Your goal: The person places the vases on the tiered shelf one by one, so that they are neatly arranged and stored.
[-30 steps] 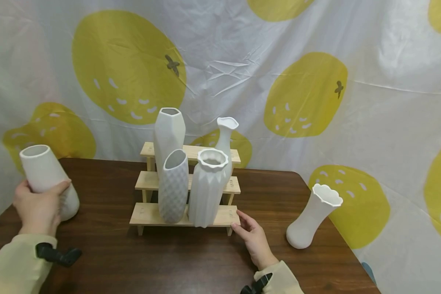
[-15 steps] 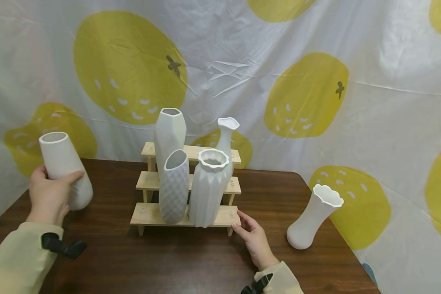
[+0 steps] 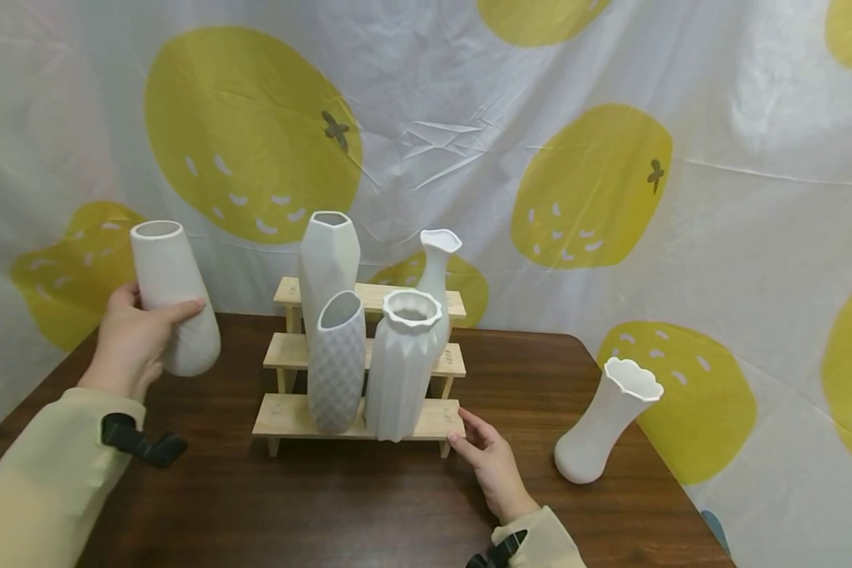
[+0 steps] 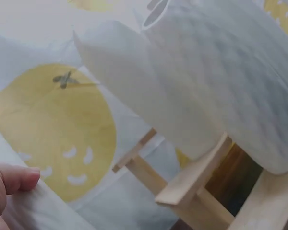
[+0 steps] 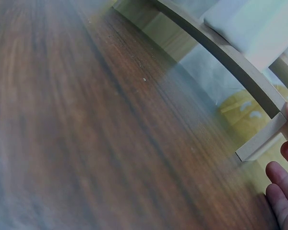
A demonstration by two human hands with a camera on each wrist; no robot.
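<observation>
My left hand grips a smooth white tapered vase round its middle, tilted slightly and raised above the table at the left of the stand. In the left wrist view only part of that vase shows, beside my thumb. A three-step wooden stand stands mid-table. My right hand holds the right end of its lowest step between thumb and fingers. On the stand are a faceted vase, a diamond-textured vase, a pleated vase and a slim flared-neck vase.
A white vase with a scalloped rim leans to the right near the right side of the brown wooden table. Behind the table hangs a white curtain printed with yellow fruit.
My left hand has lifted the tapered vase and carried it rightward, closer to the stand. My right hand stays at the lowest step, and the other vases have not moved.
</observation>
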